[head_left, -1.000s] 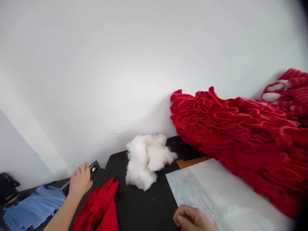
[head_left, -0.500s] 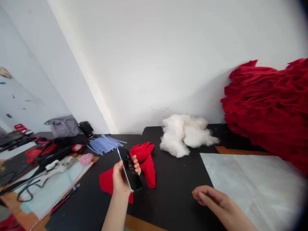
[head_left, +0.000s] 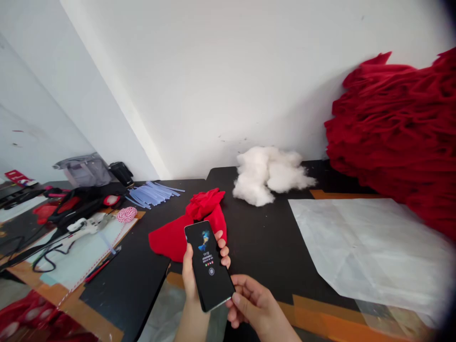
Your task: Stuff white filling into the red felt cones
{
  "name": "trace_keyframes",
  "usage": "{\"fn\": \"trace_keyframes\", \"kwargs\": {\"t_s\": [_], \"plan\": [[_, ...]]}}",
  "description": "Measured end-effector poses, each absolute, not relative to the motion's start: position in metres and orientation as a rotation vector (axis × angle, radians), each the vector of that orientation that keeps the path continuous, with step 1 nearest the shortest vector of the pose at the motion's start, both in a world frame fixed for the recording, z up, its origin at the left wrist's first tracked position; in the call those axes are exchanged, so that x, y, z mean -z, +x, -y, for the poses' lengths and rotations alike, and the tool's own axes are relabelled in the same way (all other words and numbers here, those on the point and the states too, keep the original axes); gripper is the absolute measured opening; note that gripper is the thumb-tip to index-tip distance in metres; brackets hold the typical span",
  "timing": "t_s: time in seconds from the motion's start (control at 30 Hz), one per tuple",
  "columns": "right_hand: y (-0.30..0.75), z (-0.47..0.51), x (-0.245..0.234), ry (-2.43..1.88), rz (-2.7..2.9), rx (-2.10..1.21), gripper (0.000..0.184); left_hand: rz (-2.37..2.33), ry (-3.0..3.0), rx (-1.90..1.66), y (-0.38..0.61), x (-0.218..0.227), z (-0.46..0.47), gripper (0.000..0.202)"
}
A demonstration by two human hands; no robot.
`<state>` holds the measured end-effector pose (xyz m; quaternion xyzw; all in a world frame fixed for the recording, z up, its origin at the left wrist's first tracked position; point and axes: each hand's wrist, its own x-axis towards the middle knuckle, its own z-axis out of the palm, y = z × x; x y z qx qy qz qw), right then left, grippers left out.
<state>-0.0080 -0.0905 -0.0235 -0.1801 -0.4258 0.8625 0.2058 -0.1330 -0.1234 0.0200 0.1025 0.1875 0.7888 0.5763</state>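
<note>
My left hand (head_left: 192, 280) grips a black phone (head_left: 208, 265) with its screen lit, held upright over the front of the black table (head_left: 263, 247). My right hand (head_left: 254, 306) supports the phone's lower right corner, fingers curled under it and thumb by its edge. Just behind the phone lies a crumpled red cloth piece (head_left: 190, 223). A clump of white stuffing (head_left: 269, 175) sits farther back by the wall.
A large heap of red fabric (head_left: 395, 133) fills the right side. A white sheet (head_left: 366, 247) lies flat on the right. On the left are blue strips (head_left: 153, 192), a red-white twine ball (head_left: 126, 214), a glue gun (head_left: 83, 228), cables and a grey bag (head_left: 83, 170).
My left hand picked the phone up from the table's back left and brought it near. My right hand joined it at the phone. The view swung left and down.
</note>
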Motion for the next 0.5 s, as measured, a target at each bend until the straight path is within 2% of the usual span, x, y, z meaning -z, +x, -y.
{"fn": "trace_keyframes", "kwargs": {"t_s": [0.13, 0.5], "plan": [[0.001, 0.091, 0.023, -0.531, 1.201, -2.337, 0.047, -0.498, 0.185, -1.786, -0.130, -0.012, 0.130, 0.077], [0.017, 0.101, 0.027, -0.555, 1.245, -2.296, 0.048, -0.380, 0.201, -1.733, -0.117, 0.000, 0.138, 0.079]]}}
